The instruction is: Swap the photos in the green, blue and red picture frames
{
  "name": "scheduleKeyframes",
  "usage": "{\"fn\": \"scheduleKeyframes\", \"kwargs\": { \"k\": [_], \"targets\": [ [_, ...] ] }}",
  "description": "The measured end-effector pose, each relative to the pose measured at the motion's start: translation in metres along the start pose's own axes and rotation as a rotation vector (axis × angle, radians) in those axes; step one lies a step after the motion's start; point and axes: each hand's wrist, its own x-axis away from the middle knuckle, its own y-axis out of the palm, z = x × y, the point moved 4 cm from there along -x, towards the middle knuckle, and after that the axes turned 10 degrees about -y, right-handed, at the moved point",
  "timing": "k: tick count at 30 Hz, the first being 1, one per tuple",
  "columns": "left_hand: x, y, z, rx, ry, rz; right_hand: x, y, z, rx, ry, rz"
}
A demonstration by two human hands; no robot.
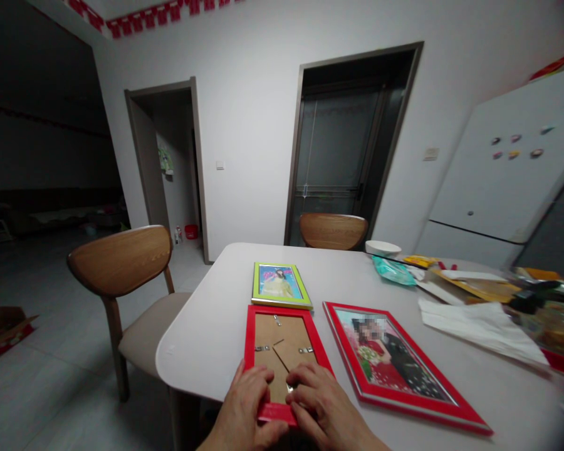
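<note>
A red picture frame (250, 338) lies face down on the table, showing its brown backing board (287, 329). The backing has metal clips (305, 351) near its edges and a dark strut or slot line across the middle. My left hand (248, 401) grips the lower left of this frame, fingers curled over its side and thumb by the bottom edge. Curled over the lower right part is my right hand (320, 401), its fingertips at the bottom clip (290, 388). Whether they press or turn that clip I cannot tell.
Beyond it lies a yellow-green picture frame (305, 299) with a photo. A larger red picture frame (352, 369) lies face up at the right. Further right are a teal packet (393, 270), a white bowl (383, 248) and white paper (479, 326). A wooden chair (122, 260) stands left.
</note>
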Motion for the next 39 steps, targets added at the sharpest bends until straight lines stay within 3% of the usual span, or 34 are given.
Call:
{"fn": "scheduleKeyframes", "kwargs": {
  "k": [39],
  "targets": [
    [0.000,-0.006,0.009,-0.011,-0.070,-0.037,0.002,0.000,0.001,-0.015,0.003,0.016]
  ]
}}
